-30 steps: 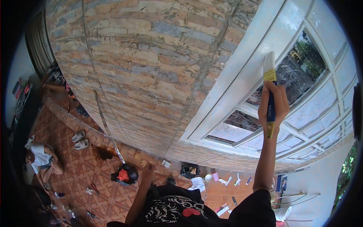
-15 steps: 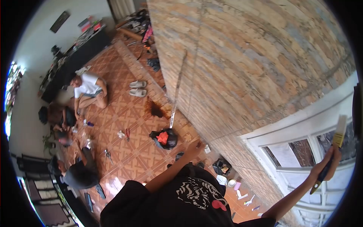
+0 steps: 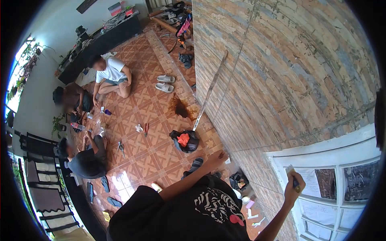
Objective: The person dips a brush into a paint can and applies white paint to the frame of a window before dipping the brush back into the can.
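Note:
A paintbrush (image 3: pixel 290 169) with pale bristles is gripped in my right hand (image 3: pixel 296 188). The fingers wrap around its dark blue handle, and the bristles point up toward the white frame (image 3: pixel 285 160) of a paned door or window. My left arm stretches forward, with my left hand (image 3: pixel 219 158) near the base of the stone-patterned wall (image 3: pixel 257 120). The fingers of that hand are too small and foreshortened to make out. Papers or plastic cover several of the panes.
A black bag (image 3: pixel 189 144) with orange material sits by a long strip (image 3: pixel 209 96) leaning on the wall. A dark spill (image 3: pixel 181 108) stains the tiles near the sandals (image 3: pixel 165 83). Three people sit at left, one in a white shirt (image 3: pixel 111 70). Scissors (image 3: pixel 121 148) and pliers (image 3: pixel 146 129) lie between.
My right hand has moved left and closer in with the paintbrush, away from the far right pane. The view has shifted, and the left arm stays stretched forward.

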A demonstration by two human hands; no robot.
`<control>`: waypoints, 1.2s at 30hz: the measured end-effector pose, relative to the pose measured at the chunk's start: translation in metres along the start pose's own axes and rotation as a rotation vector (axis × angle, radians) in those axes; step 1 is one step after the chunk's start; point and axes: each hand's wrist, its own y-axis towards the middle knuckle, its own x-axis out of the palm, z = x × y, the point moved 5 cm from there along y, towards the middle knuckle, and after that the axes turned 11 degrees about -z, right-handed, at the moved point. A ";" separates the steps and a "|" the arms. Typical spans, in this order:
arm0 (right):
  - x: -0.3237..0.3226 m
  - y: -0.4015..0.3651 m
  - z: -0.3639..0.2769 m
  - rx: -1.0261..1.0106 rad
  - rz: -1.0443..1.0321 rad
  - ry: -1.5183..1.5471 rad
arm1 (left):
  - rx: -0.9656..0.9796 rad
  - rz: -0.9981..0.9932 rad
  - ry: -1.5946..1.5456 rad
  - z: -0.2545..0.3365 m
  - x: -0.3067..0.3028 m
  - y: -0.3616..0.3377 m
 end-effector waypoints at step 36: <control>-0.052 0.007 -0.058 -0.342 0.397 -0.254 | 0.022 -0.050 0.031 0.002 0.008 0.008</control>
